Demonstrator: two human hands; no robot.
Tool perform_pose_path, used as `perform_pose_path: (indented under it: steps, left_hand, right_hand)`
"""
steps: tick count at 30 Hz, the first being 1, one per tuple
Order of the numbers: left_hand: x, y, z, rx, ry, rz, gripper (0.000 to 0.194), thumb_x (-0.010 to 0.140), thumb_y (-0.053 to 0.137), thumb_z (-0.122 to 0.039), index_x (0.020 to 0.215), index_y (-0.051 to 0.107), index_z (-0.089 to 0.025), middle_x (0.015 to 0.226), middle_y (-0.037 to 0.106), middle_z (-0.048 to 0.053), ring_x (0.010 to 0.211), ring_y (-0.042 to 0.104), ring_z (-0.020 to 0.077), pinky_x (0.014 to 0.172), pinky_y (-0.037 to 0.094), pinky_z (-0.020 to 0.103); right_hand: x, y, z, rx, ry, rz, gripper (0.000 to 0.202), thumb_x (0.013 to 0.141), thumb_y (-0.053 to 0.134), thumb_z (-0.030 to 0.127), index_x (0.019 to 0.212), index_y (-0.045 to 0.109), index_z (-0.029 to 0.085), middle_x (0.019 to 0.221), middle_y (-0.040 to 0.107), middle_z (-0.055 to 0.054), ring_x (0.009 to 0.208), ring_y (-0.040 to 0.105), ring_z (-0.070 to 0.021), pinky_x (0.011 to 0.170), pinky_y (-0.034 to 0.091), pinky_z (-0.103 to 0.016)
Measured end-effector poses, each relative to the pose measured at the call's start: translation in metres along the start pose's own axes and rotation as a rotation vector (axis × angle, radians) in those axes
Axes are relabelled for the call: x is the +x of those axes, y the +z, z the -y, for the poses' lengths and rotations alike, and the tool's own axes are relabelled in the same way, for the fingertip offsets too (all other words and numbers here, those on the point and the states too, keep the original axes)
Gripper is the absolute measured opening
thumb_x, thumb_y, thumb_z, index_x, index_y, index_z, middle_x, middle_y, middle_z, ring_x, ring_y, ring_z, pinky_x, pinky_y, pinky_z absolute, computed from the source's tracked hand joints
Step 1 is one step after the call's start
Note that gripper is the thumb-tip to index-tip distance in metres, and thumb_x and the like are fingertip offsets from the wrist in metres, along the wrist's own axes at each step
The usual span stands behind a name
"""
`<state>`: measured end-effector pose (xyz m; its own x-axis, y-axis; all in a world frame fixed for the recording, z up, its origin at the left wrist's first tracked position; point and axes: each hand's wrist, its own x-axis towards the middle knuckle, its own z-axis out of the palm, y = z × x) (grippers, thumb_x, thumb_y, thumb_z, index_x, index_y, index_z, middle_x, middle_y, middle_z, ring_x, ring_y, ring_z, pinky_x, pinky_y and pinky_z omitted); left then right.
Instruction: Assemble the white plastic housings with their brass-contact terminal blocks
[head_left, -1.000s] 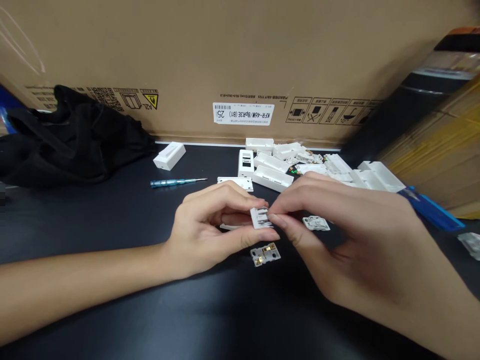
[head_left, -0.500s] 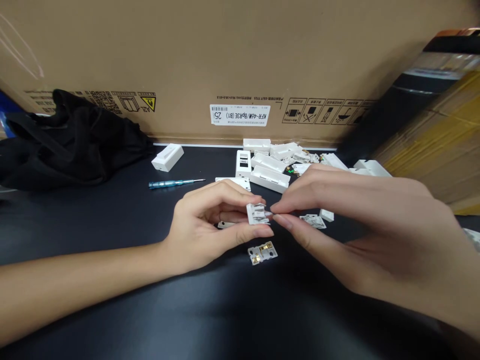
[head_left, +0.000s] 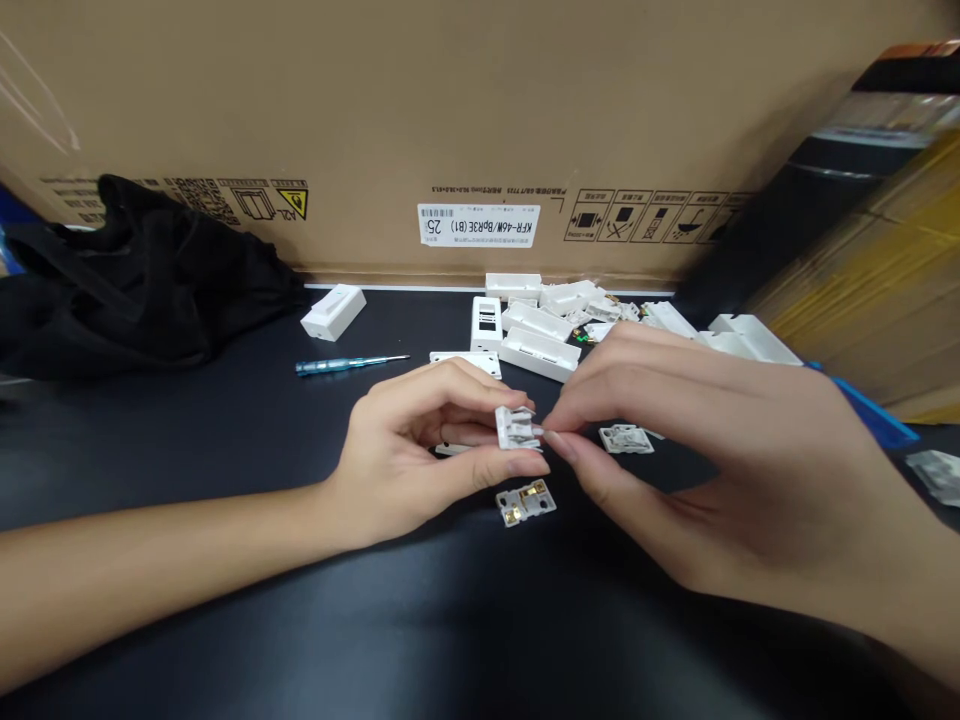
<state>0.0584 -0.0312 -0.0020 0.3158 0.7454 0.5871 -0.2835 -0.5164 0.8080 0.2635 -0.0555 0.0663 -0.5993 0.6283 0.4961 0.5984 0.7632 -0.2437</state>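
Between the thumb and fingers of my left hand (head_left: 424, 450) is a small white plastic part (head_left: 515, 428) with prongs pointing right. My right hand (head_left: 675, 450) has its thumb and forefinger pinched at the tip of a small pale piece (head_left: 538, 431) that sticks out of that part. How that piece is joined to the part, I cannot tell. Just below my left fingertips, a white plate with brass contacts (head_left: 526, 502) lies on the dark table. Another small white plate (head_left: 626, 439) lies beneath my right hand, partly in its shadow.
Several white plastic housings (head_left: 540, 353) are piled at the back. A blue screwdriver (head_left: 351, 365) and a white box-shaped housing (head_left: 334, 312) lie at left, near a black cloth bag (head_left: 150, 280). A large cardboard box (head_left: 360, 120) walls off the back. A blue tray edge (head_left: 874, 410) shows at right.
My right hand has shifted slightly down, its fingertips still at the pale piece. More of the blue edge at right shows. My left hand and the white part have hardly moved.
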Motion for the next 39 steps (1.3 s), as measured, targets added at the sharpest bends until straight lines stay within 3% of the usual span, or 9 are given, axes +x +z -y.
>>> perform_pose_path:
  steps: [27, 35, 39]
  left_hand:
    - [0.000, -0.001, -0.002, 0.004, -0.065, 0.030, 0.027, 0.074, 0.083, -0.004, 0.097, 0.074, -0.015, 0.087, 0.072, 0.001, 0.077, 0.072, 0.0099, 0.068, 0.063, 0.015]
    - [0.000, -0.002, -0.001, 0.062, -0.023, 0.035, 0.025, 0.075, 0.084, -0.006, 0.096, 0.073, -0.015, 0.087, 0.071, 0.002, 0.076, 0.071, 0.0100, 0.068, 0.064, 0.016]
    - [0.000, -0.001, 0.001, 0.060, 0.039, 0.017, 0.028, 0.073, 0.085, -0.005, 0.097, 0.074, -0.016, 0.088, 0.072, 0.002, 0.080, 0.072, 0.0110, 0.071, 0.065, 0.017]
  right_hand:
    - [-0.004, 0.009, 0.000, -0.010, -0.056, 0.015, 0.015, 0.090, 0.054, 0.007, 0.083, 0.061, 0.018, 0.082, 0.064, -0.006, 0.080, 0.056, -0.0200, 0.069, 0.043, -0.033]
    - [-0.001, 0.014, 0.000, 0.025, -0.058, -0.002, 0.015, 0.088, 0.054, 0.005, 0.081, 0.064, 0.013, 0.080, 0.062, -0.006, 0.078, 0.053, -0.0181, 0.069, 0.043, -0.033]
    - [0.000, 0.010, 0.004, 0.074, 0.040, -0.017, 0.013, 0.089, 0.056, 0.008, 0.081, 0.064, 0.014, 0.077, 0.062, -0.004, 0.073, 0.055, -0.0150, 0.067, 0.044, -0.029]
